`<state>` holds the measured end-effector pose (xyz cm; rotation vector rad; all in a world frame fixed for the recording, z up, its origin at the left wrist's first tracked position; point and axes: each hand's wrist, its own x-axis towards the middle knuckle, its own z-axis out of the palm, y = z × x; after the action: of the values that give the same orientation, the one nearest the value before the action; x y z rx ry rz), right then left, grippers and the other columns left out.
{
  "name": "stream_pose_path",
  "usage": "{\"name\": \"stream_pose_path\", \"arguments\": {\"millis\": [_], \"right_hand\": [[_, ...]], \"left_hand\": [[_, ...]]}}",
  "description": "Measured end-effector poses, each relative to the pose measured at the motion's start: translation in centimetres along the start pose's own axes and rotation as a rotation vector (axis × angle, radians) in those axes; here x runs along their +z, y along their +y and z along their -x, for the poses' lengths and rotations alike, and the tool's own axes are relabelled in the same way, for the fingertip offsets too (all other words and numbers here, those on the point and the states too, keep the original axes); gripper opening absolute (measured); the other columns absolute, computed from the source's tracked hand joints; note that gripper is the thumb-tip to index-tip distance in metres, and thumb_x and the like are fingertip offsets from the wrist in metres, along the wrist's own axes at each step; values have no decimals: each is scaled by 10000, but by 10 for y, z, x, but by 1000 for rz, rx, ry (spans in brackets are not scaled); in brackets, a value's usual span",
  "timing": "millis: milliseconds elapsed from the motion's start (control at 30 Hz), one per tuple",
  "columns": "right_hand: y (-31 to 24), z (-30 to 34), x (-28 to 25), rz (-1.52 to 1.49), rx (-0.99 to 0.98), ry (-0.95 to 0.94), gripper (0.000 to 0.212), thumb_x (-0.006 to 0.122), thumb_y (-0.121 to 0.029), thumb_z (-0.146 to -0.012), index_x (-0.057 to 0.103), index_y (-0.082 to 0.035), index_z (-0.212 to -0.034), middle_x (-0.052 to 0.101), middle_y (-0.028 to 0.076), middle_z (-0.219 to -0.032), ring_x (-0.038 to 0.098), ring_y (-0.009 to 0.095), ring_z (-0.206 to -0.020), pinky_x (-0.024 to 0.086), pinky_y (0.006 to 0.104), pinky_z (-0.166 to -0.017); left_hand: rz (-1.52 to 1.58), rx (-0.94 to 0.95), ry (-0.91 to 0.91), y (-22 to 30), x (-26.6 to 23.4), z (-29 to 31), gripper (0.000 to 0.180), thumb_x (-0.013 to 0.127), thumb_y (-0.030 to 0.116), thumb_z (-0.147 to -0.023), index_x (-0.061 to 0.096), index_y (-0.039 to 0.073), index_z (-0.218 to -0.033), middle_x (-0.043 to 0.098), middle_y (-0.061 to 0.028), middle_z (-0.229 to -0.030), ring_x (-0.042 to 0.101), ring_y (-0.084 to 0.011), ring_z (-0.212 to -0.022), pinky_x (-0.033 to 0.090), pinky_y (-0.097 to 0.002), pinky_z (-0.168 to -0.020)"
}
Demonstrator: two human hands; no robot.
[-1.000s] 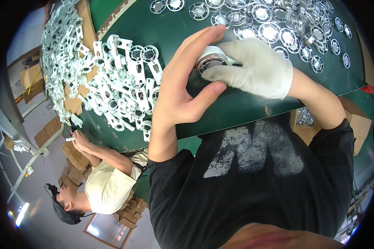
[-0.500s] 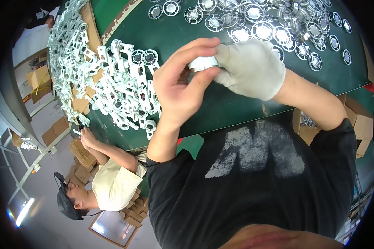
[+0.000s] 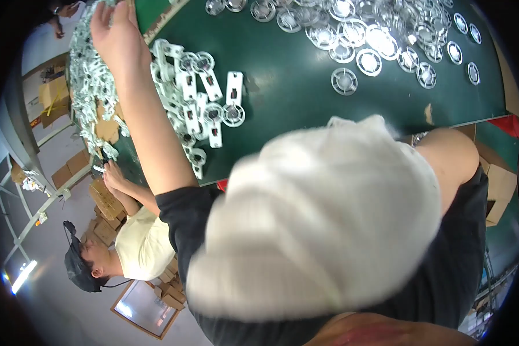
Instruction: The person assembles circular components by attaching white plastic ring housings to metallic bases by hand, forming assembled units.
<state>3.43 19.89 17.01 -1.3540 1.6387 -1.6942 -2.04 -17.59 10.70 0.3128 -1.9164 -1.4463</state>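
Note:
My left hand (image 3: 121,40), bare, is stretched out to the far left over the heap of white plastic parts (image 3: 92,75). Its fingers are extended and slightly apart, and I see nothing in them. My right hand (image 3: 323,213) wears a pale glove and fills the lower middle, close to the camera and smeared by motion. Its fingers cannot be made out. To the right of my left forearm lie several white arm-shaped parts with round ring ends, among them one part (image 3: 234,98) at the group's edge. Clear round spoked discs (image 3: 369,61) spread over the far right of the table.
The green table (image 3: 288,109) ends near my body in a straight edge. On the left, a co-worker (image 3: 141,245) in a cap and pale shirt works at the heap with a hand (image 3: 114,176). Cardboard boxes (image 3: 501,193) stand at the right below the table.
My hands have parted from the small white round part they held together. The left has swung far left over the heap; the gloved right has come up close to the camera.

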Motion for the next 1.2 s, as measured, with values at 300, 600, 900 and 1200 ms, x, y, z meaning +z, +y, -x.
{"name": "stream_pose_path", "arguments": {"millis": [300,600,900,1200], "right_hand": [[-63,24,30,-290,495,316,319,535,-260,-938,565,-91,-669,557,73,-668,522,182,-544,380,352,-471],[33,19,-25,-883,-754,-76,337,490,-174,-1034,698,-46,-802,665,53,-746,645,179,-638,470,243,-534],[114,10,-26,-62,301,216,274,528,-68,-982,713,-10,-1175,701,49,-1026,612,85,-832,522,237,-774],[127,-41,-2,652,138,104,810,766,-442,-819,473,-96,-1490,539,211,-1446,583,311,-1280,450,400,-1093]], "left_hand": [[-795,72,-375,13,6,119,216,681,160,-927,737,64,-1112,732,-126,-1018,703,-249,-955,537,-340,-854],[-1252,373,-504,-12,21,132,303,780,210,-815,732,127,-1102,718,-69,-1040,628,-326,-1024,481,-457,-883],[-1404,277,-458,1,-6,144,310,758,257,-861,744,137,-1147,723,-55,-1110,609,-268,-1118,353,-490,-1019],[-607,288,-133,46,52,141,321,827,179,-834,682,11,-1066,669,-71,-947,645,-181,-936,525,-302,-818]]}}
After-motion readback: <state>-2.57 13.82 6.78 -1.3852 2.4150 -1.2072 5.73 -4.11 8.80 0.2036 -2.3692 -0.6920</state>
